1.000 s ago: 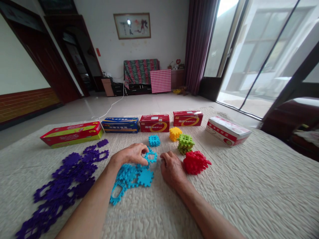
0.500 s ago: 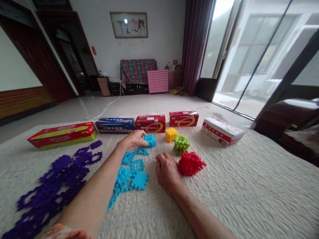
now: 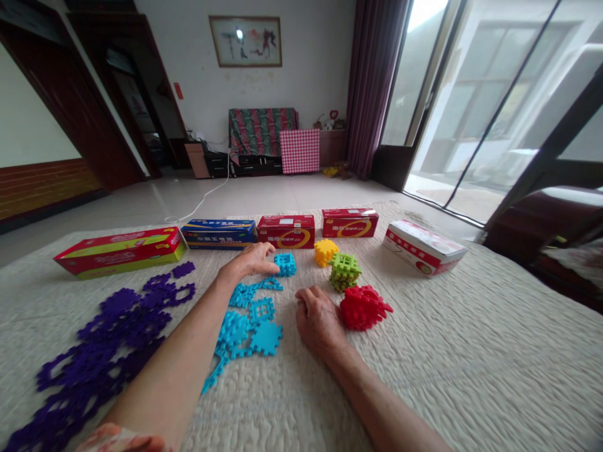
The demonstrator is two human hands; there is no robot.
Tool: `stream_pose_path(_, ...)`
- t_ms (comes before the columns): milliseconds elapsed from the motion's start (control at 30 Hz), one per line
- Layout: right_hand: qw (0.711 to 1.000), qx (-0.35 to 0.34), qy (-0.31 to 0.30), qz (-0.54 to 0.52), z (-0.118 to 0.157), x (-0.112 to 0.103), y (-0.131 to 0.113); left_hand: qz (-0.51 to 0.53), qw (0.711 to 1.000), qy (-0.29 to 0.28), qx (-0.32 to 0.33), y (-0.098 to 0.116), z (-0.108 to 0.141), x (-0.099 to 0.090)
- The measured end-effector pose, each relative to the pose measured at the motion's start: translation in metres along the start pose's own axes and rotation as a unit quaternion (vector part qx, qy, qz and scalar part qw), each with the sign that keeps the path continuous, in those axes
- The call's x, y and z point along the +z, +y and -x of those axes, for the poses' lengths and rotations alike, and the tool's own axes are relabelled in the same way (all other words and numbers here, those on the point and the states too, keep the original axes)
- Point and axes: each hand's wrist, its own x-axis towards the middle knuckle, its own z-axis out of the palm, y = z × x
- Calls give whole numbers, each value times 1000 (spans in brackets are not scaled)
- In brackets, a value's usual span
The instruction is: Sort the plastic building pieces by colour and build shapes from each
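Beside a light-blue lattice cube (image 3: 285,265), my left hand (image 3: 252,260) has its thumb and fingers apart at the cube's left side. The thumb tip is at or very near the cube's edge. My right hand (image 3: 318,317) rests on the quilted cover with its fingers curled in and nothing visible in them. Just right of it sits a red block shape (image 3: 362,307). Behind that stand a green cube (image 3: 345,271) and a yellow cube (image 3: 325,252). Loose light-blue pieces (image 3: 266,338) lie between my forearms.
Many purple pieces (image 3: 120,301) spread over the left side. Along the back stand a red-and-green box (image 3: 122,252), a blue box (image 3: 219,235), a red box (image 3: 286,233), another red box (image 3: 349,223) and a white-and-red box (image 3: 424,247). All rest on the quilted cover (image 3: 471,351).
The view has shifted slightly. My left fingers show a little more space from the light-blue cube. My right hand keeps its place beside the red shape.
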Motion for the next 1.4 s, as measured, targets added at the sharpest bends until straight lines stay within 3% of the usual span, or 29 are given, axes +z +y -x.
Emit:
stream_pose_path(100,1000,-1,-6,-2,0,-1,-1,6,1000,9,11,0,22,-5)
stream_pose_path(267,1000,3,-10,1,-1,-3,-2,8,996,-79,36,1,68,-4)
stream_pose_path(367,1000,5,-13,2,-2,-4,-3,-13,996,-87,34,-3,83,2)
stream_pose_path(733,1000,-5,-3,4,-2,-1,0,-97,990,-89,48,12,88,12)
stream_pose_path(967,1000,-9,4,4,-2,0,1,-82,992,-91,44,15,86,13)
stream_pose_path(1167,1000,-8,1,0,-1,0,1,-29,998,-34,41,22,85,-1)
stream_pose_path(1300,1000,-4,1,0,-2,-1,0,-67,997,15,37,30,84,5)
stream_pose_path(1400,1000,-2,3,-1,-2,-1,0,-96,994,-5,58,33,85,13)
